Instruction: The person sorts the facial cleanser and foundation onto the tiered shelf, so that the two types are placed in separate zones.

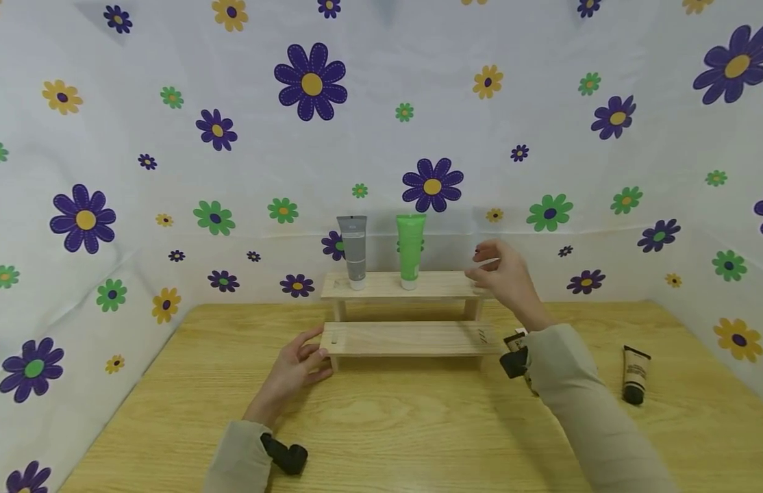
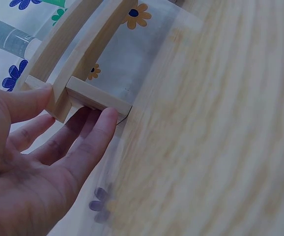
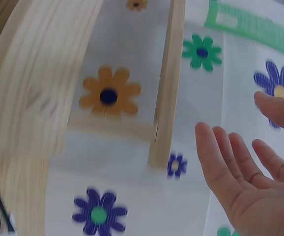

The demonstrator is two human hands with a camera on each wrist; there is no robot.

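A two-step wooden stand [image 1: 406, 338] stands on the table. On its upper step, a grey squeeze tube [image 1: 355, 253] and a green squeeze tube [image 1: 410, 250] rest upright on their white caps. My left hand [image 1: 293, 370] holds the left end of the lower step; in the left wrist view the thumb lies on the plank's end and the fingers [image 2: 95, 142] reach around the leg. Beside the right end of the upper step, my right hand [image 1: 503, 275] is raised with nothing in it. Its fingers [image 3: 215, 157] are loosely bent and apart from the thumb.
A beige tube with a black cap [image 1: 636, 375] lies on the wooden table [image 1: 406, 431] at the right. Another tube [image 1: 516, 340] lies beside the stand, partly hidden by the right wrist. A white flower-print cloth [image 1: 369, 150] hangs behind and at both sides.
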